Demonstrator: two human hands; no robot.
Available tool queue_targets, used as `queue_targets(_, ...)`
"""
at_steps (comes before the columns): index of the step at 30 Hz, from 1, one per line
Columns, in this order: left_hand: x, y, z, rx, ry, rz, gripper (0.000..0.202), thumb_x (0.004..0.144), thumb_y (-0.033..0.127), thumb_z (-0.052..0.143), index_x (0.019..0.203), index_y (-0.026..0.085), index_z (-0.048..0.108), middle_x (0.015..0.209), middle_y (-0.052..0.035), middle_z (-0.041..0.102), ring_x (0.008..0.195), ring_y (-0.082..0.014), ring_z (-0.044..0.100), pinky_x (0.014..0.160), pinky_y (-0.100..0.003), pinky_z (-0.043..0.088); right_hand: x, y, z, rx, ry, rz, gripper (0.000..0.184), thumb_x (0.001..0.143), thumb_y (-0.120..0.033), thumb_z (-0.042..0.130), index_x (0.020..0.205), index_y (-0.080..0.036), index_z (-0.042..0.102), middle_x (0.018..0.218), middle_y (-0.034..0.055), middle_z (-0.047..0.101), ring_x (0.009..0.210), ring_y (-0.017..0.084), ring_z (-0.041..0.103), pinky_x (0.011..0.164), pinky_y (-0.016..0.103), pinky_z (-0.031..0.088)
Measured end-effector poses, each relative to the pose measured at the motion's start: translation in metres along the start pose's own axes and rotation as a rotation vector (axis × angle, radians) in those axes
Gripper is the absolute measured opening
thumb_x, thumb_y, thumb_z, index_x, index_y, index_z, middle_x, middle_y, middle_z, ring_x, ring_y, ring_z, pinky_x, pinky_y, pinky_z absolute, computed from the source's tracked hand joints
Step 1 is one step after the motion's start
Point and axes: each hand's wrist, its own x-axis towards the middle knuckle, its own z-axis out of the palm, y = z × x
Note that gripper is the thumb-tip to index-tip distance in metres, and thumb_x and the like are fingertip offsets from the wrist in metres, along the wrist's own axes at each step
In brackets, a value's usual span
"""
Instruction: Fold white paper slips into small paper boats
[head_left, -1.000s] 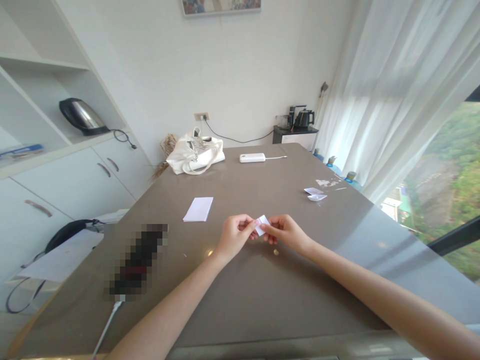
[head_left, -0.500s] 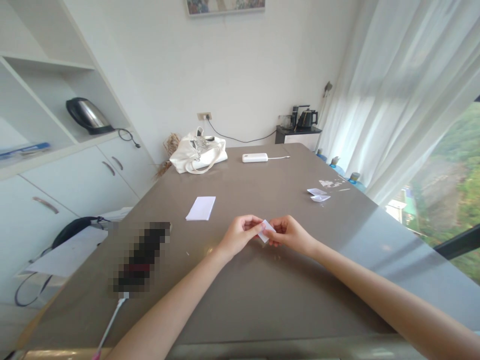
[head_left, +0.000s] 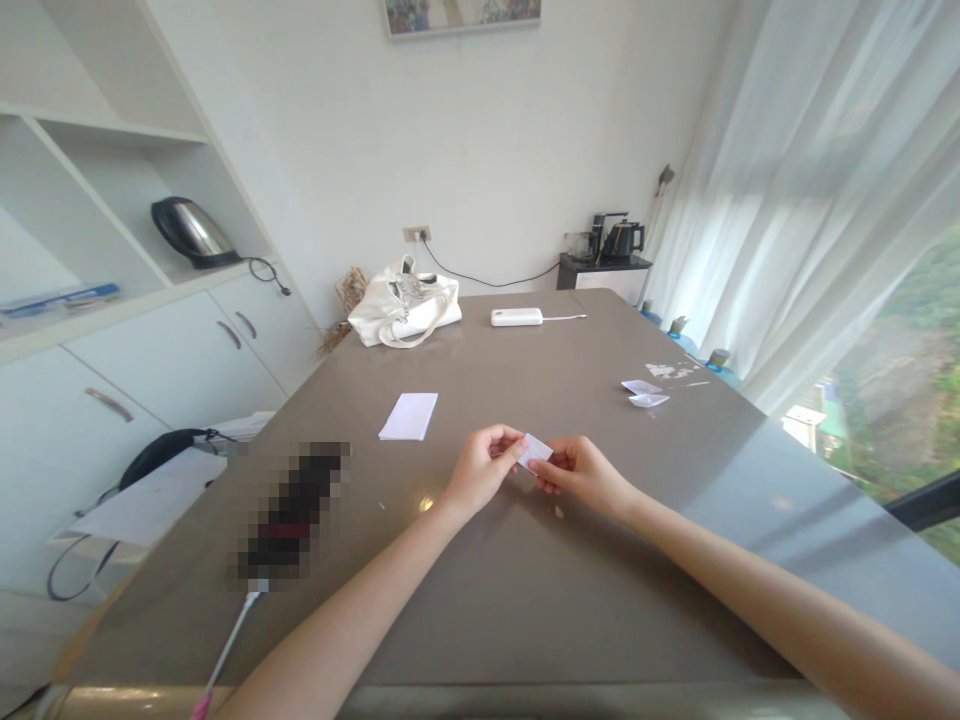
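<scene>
A small piece of folded white paper (head_left: 535, 453) is pinched between both hands above the middle of the table. My left hand (head_left: 486, 468) grips its left edge, thumb on top. My right hand (head_left: 583, 472) holds the lower right side, its thumb lying on the paper and the other fingers curled beneath. To the left lies a stack of white paper sheets (head_left: 409, 416). Folded paper shapes, like little boats (head_left: 646, 395), rest to the right of my hands.
A phone-like blurred dark object (head_left: 294, 515) with a cable lies at the left. Farther back on the table (head_left: 480, 370) are a white bag (head_left: 405, 305) and a white power bank (head_left: 516, 317). Paper scraps (head_left: 671, 371) lie near the right edge, by the curtain.
The paper has been turned between my fingers, and more of its face shows now. Both hands stay close together. The whole view has shifted slightly.
</scene>
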Motion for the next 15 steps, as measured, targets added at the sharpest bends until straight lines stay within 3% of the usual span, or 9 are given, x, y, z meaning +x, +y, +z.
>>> queue_targets(8, 0.001, 0.000, 0.001, 0.027, 0.018, 0.058, 0.026, 0.076, 0.038, 0.064, 0.080, 0.012, 0.063, 0.075, -0.0056, 0.067, 0.068, -0.0155, 0.062, 0.062, -0.025, 0.050, -0.003, -0.001, -0.003, -0.024, -0.008, -0.003, 0.039, 0.074, -0.049, 0.063, 0.058, -0.014, 0.062, 0.056, 0.0044, 0.066, 0.049, 0.013, 0.057, 0.049, 0.023, 0.045)
queue_targets(12, -0.003, 0.006, 0.000, 0.140, 0.073, 0.168, 0.021, 0.079, 0.035, 0.061, 0.080, 0.014, 0.064, 0.078, -0.0054, 0.067, 0.070, -0.0157, 0.063, 0.066, -0.026, 0.052, 0.001, -0.001, -0.010, 0.082, -0.065, 0.044, 0.040, 0.073, -0.051, 0.064, 0.085, -0.012, 0.064, 0.067, 0.0054, 0.069, 0.049, 0.012, 0.059, 0.047, 0.023, 0.047)
queue_targets(15, -0.006, 0.010, 0.000, 0.236, 0.072, 0.268, 0.016, 0.081, 0.031, 0.059, 0.083, 0.017, 0.066, 0.082, -0.0057, 0.065, 0.075, -0.0158, 0.063, 0.070, -0.025, 0.053, 0.003, -0.003, -0.015, 0.168, -0.021, -0.012, 0.047, 0.076, -0.049, 0.062, 0.108, -0.015, 0.059, 0.077, 0.0051, 0.069, 0.056, 0.013, 0.062, 0.054, 0.024, 0.050)
